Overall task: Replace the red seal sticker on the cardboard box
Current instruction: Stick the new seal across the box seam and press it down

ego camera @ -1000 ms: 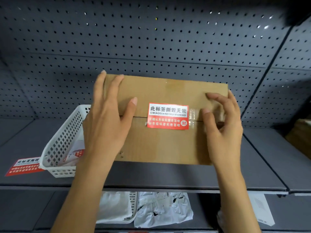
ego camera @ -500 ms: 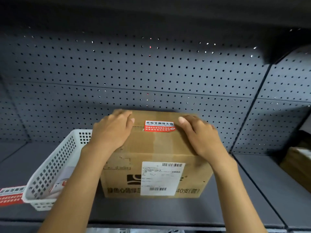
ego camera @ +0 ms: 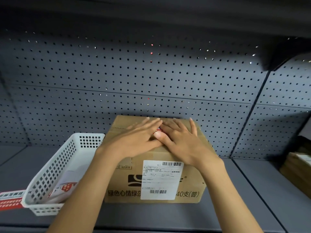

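Cardboard box (ego camera: 156,175) stood on the shelf (ego camera: 235,209), its red seal sticker (ego camera: 159,130) mostly hidden under the left hand (ego camera: 134,140) and right hand (ego camera: 183,140), fingers flat and gripping nothing, apparently pressing it down, replacement seemingly nearly finished.

cardboard box (ego camera: 117,184) front "绿色心情绿莎", "40支(普)", white label (ego camera: 160,179) text illegible

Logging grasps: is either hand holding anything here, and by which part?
Nothing held: left hand and right hand lie flat on the cardboard box top, over the red seal sticker.
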The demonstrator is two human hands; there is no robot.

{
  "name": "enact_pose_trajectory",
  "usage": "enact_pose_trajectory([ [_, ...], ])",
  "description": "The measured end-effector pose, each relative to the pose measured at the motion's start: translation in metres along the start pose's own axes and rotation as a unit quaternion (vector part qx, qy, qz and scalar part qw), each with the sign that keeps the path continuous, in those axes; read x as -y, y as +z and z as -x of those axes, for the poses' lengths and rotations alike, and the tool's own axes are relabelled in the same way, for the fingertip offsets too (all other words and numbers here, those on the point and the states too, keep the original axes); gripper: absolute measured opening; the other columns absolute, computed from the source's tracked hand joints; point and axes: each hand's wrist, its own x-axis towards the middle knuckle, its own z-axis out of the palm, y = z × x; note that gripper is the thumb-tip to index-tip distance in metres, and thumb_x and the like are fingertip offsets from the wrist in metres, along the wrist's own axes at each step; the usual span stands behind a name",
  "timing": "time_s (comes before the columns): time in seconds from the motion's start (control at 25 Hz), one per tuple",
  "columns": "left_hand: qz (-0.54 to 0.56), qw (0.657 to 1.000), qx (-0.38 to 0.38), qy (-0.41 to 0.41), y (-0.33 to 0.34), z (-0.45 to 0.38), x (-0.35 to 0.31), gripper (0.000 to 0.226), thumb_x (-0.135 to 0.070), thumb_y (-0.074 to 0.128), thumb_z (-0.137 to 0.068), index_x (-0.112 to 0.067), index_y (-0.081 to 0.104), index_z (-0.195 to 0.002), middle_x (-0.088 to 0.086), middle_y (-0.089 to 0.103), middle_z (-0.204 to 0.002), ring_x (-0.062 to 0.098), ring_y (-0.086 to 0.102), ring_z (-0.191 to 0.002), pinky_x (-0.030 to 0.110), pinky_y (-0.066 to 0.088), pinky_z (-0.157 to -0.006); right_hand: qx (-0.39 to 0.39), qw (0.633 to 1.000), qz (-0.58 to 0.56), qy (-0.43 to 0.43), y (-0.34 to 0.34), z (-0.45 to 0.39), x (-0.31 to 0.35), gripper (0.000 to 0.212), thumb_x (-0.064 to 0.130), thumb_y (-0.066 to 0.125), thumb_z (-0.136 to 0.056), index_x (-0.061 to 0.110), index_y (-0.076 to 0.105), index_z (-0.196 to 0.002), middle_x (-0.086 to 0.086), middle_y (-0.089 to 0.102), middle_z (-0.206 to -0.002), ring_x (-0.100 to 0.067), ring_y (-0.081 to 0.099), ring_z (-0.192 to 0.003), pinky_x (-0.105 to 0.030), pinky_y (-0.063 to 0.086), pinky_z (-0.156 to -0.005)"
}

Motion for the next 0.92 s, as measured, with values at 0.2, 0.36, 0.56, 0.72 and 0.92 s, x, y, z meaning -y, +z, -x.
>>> enact_pose_trajectory([
  [0.2,-0.013,0.998,-0.051,0.018,0.001,0.013,-0.001,0.066,-0.057,0.031,-0.096,-0.036,0.007,-0.154,-0.021,0.002,-0.162,0.002,-0.005,-0.149,0.039,0.008,-0.123,-0.017,0.999,0.021,-0.028,0.001,0.019,0.000,0.102,0.076,-0.006,-0.072,0.029,0.029,-0.155,0.010,0.031,-0.163,-0.013,0.014,-0.154,-0.047,-0.010,-0.124],
  [0.36,-0.027,0.989,-0.142,0.024,-0.001,0.030,-0.011,0.060,-0.060,0.030,-0.095,-0.036,0.028,-0.150,-0.021,0.026,-0.157,-0.003,0.018,-0.145,0.028,0.026,-0.114,-0.057,0.997,0.038,-0.047,0.007,0.030,-0.002,0.086,0.071,0.004,-0.082,0.032,0.040,-0.150,0.014,0.041,-0.157,-0.010,0.026,-0.150,-0.046,0.003,-0.124],
  [0.56,-0.024,0.967,-0.254,0.014,0.007,0.031,-0.005,0.043,-0.050,0.038,-0.098,-0.030,0.069,-0.120,-0.015,0.063,-0.132,0.003,0.059,-0.120,0.025,0.047,-0.094,-0.155,0.987,-0.007,-0.032,0.012,0.031,-0.010,0.068,0.064,0.027,-0.092,0.022,0.067,-0.128,0.006,0.069,-0.131,-0.015,0.056,-0.129,-0.042,0.030,-0.118],
  [0.72,-0.019,0.946,-0.323,-0.035,0.017,0.025,0.003,0.051,-0.044,0.036,-0.100,-0.020,0.056,-0.059,-0.005,0.064,-0.069,0.015,0.058,-0.051,0.033,0.055,-0.055,-0.228,0.973,-0.034,0.001,0.011,0.039,-0.018,0.051,0.051,0.036,-0.098,0.021,0.077,-0.101,0.003,0.078,-0.095,-0.024,0.068,-0.095,-0.036,0.050,-0.087],
  [0.92,0.026,0.935,-0.345,-0.079,0.013,0.028,-0.001,0.051,-0.037,0.041,-0.100,-0.015,0.059,-0.057,-0.007,0.040,-0.043,0.012,0.039,-0.036,0.026,0.036,-0.044,-0.223,0.973,-0.016,0.049,0.010,0.037,-0.016,0.058,0.058,0.032,-0.097,0.021,0.074,-0.084,0.003,0.065,-0.068,-0.027,0.060,-0.072,-0.031,0.043,-0.062],
])
